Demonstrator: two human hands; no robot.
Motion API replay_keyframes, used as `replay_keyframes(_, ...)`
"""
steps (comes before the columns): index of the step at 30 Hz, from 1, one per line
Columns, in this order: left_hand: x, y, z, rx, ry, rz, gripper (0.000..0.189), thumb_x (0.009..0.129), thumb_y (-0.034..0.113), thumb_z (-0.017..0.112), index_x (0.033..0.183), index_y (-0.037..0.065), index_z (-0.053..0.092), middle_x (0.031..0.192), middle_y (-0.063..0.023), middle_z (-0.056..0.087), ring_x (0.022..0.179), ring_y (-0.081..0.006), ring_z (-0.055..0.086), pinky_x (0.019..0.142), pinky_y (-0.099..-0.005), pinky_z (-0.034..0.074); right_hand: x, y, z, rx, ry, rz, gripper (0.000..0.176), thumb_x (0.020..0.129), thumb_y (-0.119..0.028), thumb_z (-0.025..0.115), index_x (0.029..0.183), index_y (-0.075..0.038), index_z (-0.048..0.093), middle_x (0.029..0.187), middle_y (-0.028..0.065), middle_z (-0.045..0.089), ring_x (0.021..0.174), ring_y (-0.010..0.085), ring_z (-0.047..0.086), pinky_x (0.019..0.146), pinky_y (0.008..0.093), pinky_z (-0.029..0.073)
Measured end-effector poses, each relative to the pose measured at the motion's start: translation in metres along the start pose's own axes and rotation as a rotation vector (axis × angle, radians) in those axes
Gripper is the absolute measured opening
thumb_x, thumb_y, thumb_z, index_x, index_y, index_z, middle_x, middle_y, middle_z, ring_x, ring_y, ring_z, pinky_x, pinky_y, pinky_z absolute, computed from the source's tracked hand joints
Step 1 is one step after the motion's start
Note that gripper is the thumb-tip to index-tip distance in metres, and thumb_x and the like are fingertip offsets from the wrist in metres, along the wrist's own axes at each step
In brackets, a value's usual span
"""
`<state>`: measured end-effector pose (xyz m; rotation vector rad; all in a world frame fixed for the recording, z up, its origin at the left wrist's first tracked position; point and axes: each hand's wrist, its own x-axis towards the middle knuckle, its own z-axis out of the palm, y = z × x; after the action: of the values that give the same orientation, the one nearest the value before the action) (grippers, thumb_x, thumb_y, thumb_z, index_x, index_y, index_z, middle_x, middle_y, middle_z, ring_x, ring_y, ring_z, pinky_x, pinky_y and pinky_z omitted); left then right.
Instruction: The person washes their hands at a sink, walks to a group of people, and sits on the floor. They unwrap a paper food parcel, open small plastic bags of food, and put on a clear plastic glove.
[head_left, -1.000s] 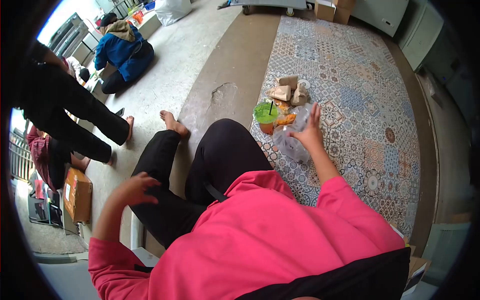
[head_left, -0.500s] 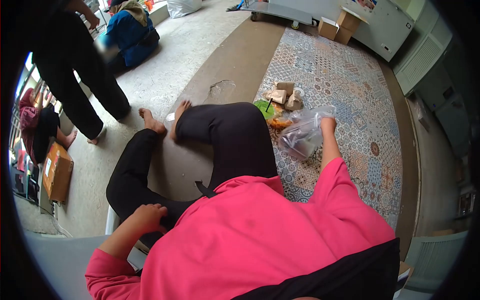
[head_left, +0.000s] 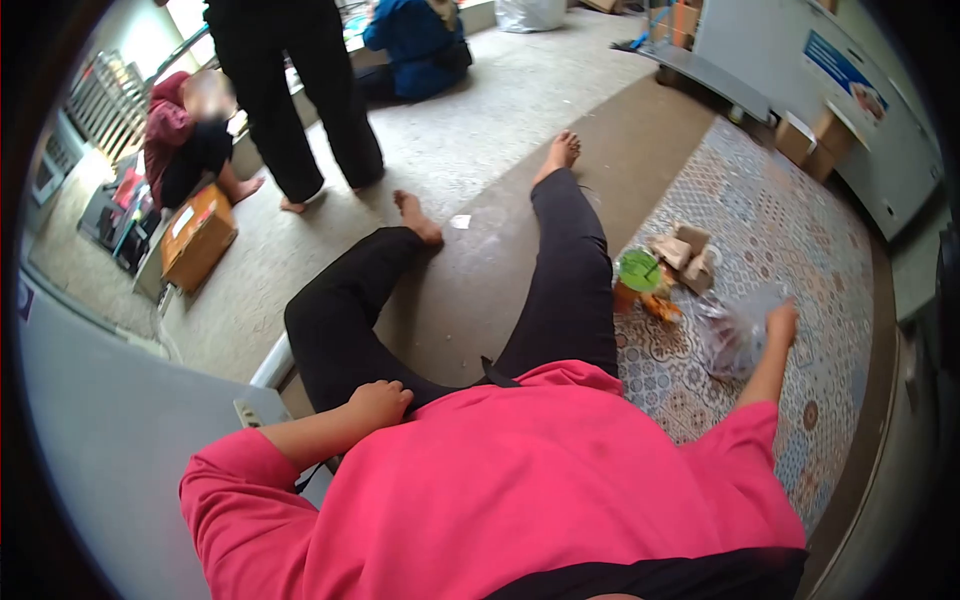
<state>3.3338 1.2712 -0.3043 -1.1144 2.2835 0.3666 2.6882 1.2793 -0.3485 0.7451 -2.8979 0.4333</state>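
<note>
My right hand is closed around the top edge of a clear plastic bag on the patterned floor to my right. Something dark or reddish shows through the plastic, too blurred to name. Just left of the bag stands a cup with a green top and a dark straw. Beside it lies an orange item, perhaps a packet. Several brown paper bundles sit behind them. My left hand rests on my left thigh, holding nothing, its fingers loosely laid out.
A person in black trousers stands ahead, with seated people in blue and maroon nearby. A cardboard box sits at left. A trolley and small open boxes are at far right.
My view has swung left, so the scene sits further right. My right leg has stretched out from its bent pose. The right hand keeps hold of the plastic bag.
</note>
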Motion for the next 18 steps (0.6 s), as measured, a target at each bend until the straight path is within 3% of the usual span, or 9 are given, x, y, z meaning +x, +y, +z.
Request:
replay_keyframes(1, -0.002, 0.004, -0.002, -0.012, -0.005, -0.031, 0.026, 0.074, 0.025, 0.048, 0.091, 0.005, 0.049, 0.091, -0.0122, 0.050, 0.087, -0.0277, 0.051, 0.073, -0.0358, 0.044, -0.049, -0.045, -0.057, 0.067, 0.204, 0.007, 0.037, 0.074, -0.010, 0.042, 0.111, -0.005, 0.045, 0.098, 0.0202, 0.053, 0.092, 0.0330, 0.052, 0.077, 0.0370, 0.042)
replay_keyframes(3, -0.008, 0.010, -0.004, 0.046, 0.112, -0.039, 0.023, 0.075, 0.022, 0.048, 0.091, 0.005, 0.049, 0.093, -0.0130, 0.050, 0.086, -0.0277, 0.052, 0.071, -0.0365, 0.044, -0.095, -0.086, -0.068, 0.486, 0.238, -0.535, 0.036, 0.072, -0.010, 0.050, 0.108, -0.004, 0.048, 0.095, 0.0163, 0.055, 0.088, 0.0303, 0.053, 0.077, 0.0335, 0.041)
replay_keyframes(4, -0.011, 0.013, -0.003, 0.044, 0.085, -0.060, 0.023, 0.075, 0.022, 0.048, 0.091, 0.005, 0.049, 0.093, -0.0130, 0.050, 0.086, -0.0277, 0.052, 0.071, -0.0365, 0.044, -0.135, -0.115, -0.073, 0.759, -0.332, -0.479, 0.039, 0.067, -0.012, 0.059, 0.104, -0.004, 0.050, 0.098, 0.0145, 0.053, 0.089, 0.0271, 0.052, 0.076, 0.0317, 0.040)
replay_keyframes(5, -0.010, 0.014, -0.003, 0.029, 0.095, -0.095, 0.022, 0.075, 0.021, 0.048, 0.091, 0.006, 0.049, 0.091, -0.0135, 0.051, 0.084, -0.0281, 0.053, 0.070, -0.0365, 0.044, -0.172, -0.137, -0.075, 0.436, -0.469, -0.874, 0.038, 0.066, -0.014, 0.061, 0.102, -0.006, 0.052, 0.099, 0.0120, 0.052, 0.090, 0.0250, 0.052, 0.075, 0.0319, 0.040)
replay_keyframes(7, -0.011, 0.013, -0.002, -0.063, 0.099, -0.148, 0.021, 0.075, 0.020, 0.048, 0.092, 0.007, 0.048, 0.087, -0.0143, 0.053, 0.081, -0.0288, 0.054, 0.067, -0.0371, 0.044, -0.234, -0.140, -0.045, 0.436, -0.741, -1.273, 0.040, 0.063, -0.021, 0.063, 0.102, -0.014, 0.054, 0.105, 0.0034, 0.050, 0.088, 0.0242, 0.053, 0.075, 0.0326, 0.042)
replay_keyframes(12, -0.015, 0.030, -0.018, -0.396, -0.059, -0.221, 0.022, 0.075, 0.021, 0.048, 0.092, 0.007, 0.047, 0.079, -0.0163, 0.057, 0.077, -0.0320, 0.054, 0.065, -0.0397, 0.042, -0.271, -0.143, 0.013, 0.353, -0.699, -1.261, 0.024, 0.068, -0.019, 0.056, 0.091, -0.013, 0.059, 0.084, 0.0070, 0.054, 0.076, 0.0271, 0.055, 0.066, 0.0368, 0.045)
replay_keyframes(14, -0.034, 0.062, -0.023, -0.480, -0.048, -0.005, 0.025, 0.078, 0.027, 0.043, 0.088, 0.005, 0.049, 0.081, -0.0160, 0.058, 0.078, -0.0334, 0.055, 0.067, -0.0394, 0.042, -0.273, -0.139, 0.016, 0.441, -0.687, -1.222, 0.017, 0.069, -0.016, 0.053, 0.083, -0.007, 0.058, 0.079, 0.0117, 0.055, 0.074, 0.0290, 0.055, 0.064, 0.0365, 0.044)
replay_keyframes(17, -0.044, 0.070, -0.045, -0.615, -0.172, -0.052, 0.030, 0.079, 0.031, 0.040, 0.092, 0.006, 0.050, 0.084, -0.0164, 0.057, 0.081, -0.0334, 0.054, 0.070, -0.0386, 0.042, -0.269, -0.112, 0.009, 0.683, -1.250, -1.391, 0.018, 0.068, -0.012, 0.052, 0.080, 0.001, 0.055, 0.075, 0.0152, 0.056, 0.070, 0.0259, 0.055, 0.065, 0.0325, 0.043)
replay_keyframes(18, -0.041, 0.065, -0.046, -0.565, -0.200, 0.027, 0.031, 0.079, 0.031, 0.040, 0.094, 0.006, 0.051, 0.085, -0.0167, 0.057, 0.082, -0.0328, 0.054, 0.071, -0.0385, 0.042, -0.264, -0.110, -0.024, 0.412, -1.525, -1.274, 0.020, 0.069, -0.013, 0.053, 0.084, 0.000, 0.056, 0.070, 0.0123, 0.056, 0.067, 0.0198, 0.055, 0.067, 0.0317, 0.043)
